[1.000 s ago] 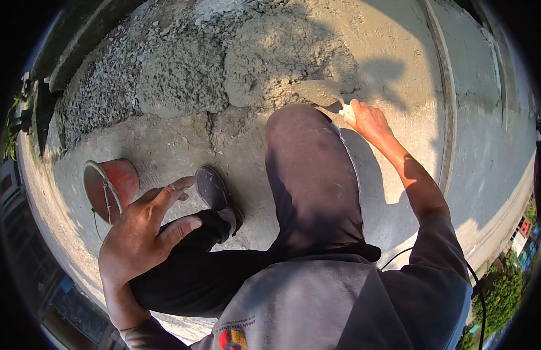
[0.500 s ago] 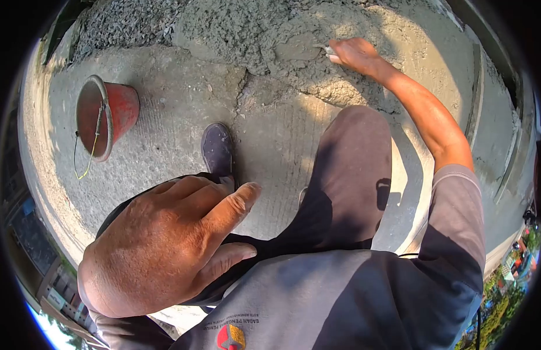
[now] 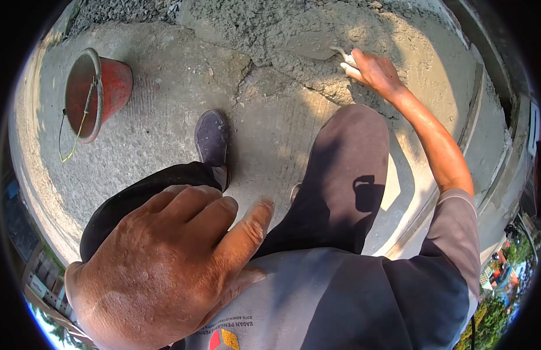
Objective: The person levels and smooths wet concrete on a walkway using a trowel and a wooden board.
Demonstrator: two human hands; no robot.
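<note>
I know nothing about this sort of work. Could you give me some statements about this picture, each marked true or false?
1. The right hand grips a trowel. True.
2. The left hand touches the red bucket. False: it is apart from the bucket.
3. The trowel's blade is at the rough grey mix. True.
4. The person is barefoot. False: a dark shoe shows.
5. Shadow falls on part of the right trouser leg. True.

Bucket (image 3: pixel 115 87) left of shoe (image 3: pixel 212 139), trowel (image 3: pixel 312 45) on concrete mix (image 3: pixel 247 26), gravel (image 3: pixel 125 10) beyond bucket
</note>
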